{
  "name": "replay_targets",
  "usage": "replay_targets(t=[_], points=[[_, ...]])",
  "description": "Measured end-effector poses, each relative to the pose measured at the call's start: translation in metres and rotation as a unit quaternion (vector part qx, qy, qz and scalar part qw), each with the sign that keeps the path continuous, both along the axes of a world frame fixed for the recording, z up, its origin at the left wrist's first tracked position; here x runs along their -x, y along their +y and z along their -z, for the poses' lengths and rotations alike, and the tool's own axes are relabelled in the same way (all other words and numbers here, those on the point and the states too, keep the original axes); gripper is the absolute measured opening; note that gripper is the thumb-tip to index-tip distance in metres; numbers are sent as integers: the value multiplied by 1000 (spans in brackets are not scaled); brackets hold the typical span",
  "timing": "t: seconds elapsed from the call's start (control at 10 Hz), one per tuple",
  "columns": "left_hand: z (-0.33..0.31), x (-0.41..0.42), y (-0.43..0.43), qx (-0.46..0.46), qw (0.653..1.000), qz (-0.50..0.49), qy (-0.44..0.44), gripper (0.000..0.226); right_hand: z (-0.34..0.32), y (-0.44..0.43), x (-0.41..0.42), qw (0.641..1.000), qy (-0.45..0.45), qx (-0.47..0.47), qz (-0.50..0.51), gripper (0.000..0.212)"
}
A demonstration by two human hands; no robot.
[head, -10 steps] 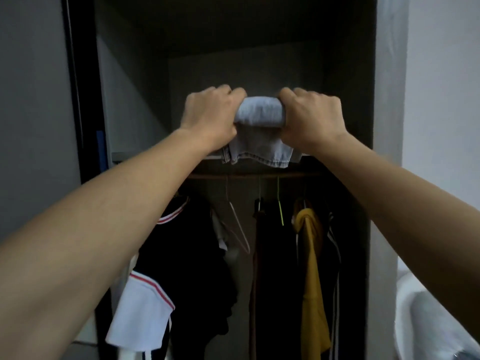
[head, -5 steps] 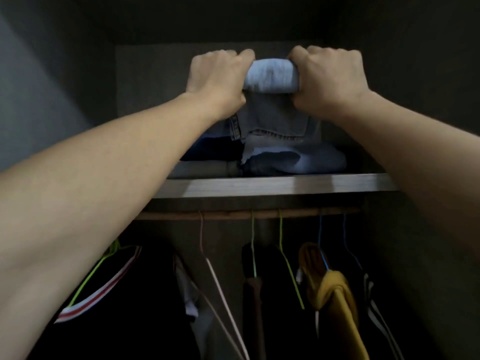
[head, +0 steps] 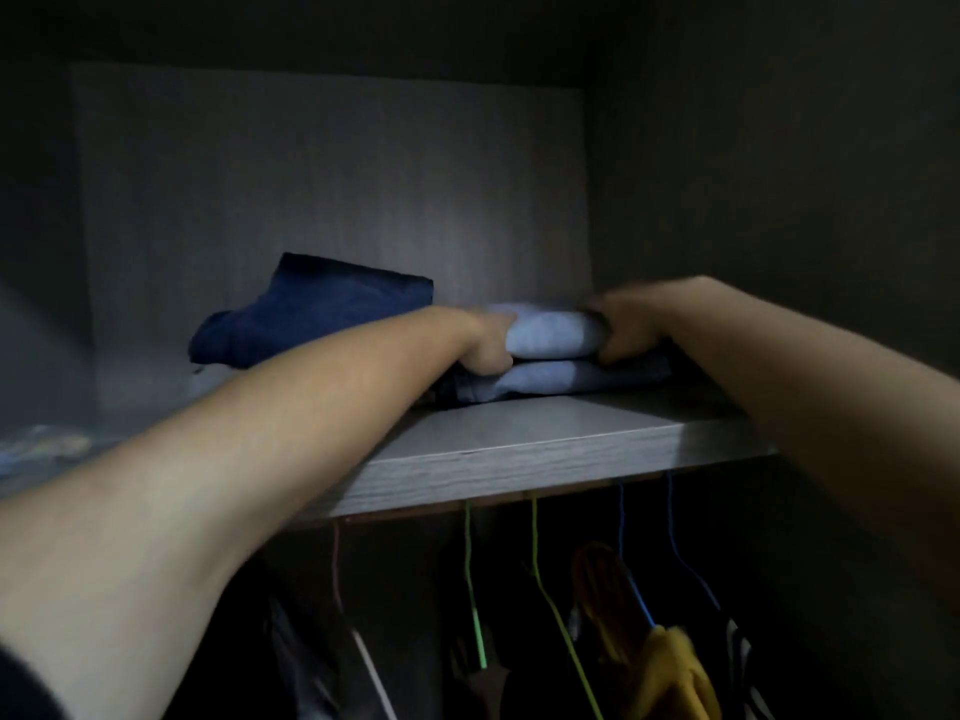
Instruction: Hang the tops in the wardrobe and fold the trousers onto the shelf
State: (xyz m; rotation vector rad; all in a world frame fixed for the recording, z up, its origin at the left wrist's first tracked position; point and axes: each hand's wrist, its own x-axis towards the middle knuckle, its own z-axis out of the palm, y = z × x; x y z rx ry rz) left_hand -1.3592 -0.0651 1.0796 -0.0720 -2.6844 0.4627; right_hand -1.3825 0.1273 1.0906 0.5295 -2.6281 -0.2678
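Note:
Folded light blue jeans (head: 550, 332) lie on top of another folded pair of light jeans (head: 566, 379) on the grey wardrobe shelf (head: 519, 449). My left hand (head: 485, 343) grips the left end of the top pair and my right hand (head: 626, 324) grips its right end. Both arms reach deep onto the shelf. Under the shelf hang tops on coloured wire hangers, among them a yellow top (head: 670, 672).
A folded dark navy garment (head: 317, 314) lies to the left of the jeans at the back of the shelf. Something pale lies at the shelf's far left (head: 41, 444). Wardrobe walls close in on both sides and behind.
The jeans were held up in front of the shelf; both hands have carried them forward and down onto the stack on the shelf. My view has risen to shelf height.

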Motion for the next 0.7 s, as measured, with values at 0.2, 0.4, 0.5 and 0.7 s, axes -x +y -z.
replay_targets(t=[0.2, 0.4, 0.5, 0.7], points=[[-5, -10, -3, -17, 999, 10, -33, 70, 12, 12, 3, 998, 22, 28, -48, 69], [-1, -71, 8, -50, 998, 36, 11, 42, 19, 22, -33, 990, 98, 64, -78, 50], [14, -104, 10, -64, 996, 28, 61, 40, 32, 31, -71, 957, 165, 196, -136, 47], [56, -161, 12, -116, 980, 34, 159, 51, 71, 43, -190, 731, 239, 463, -440, 25]])
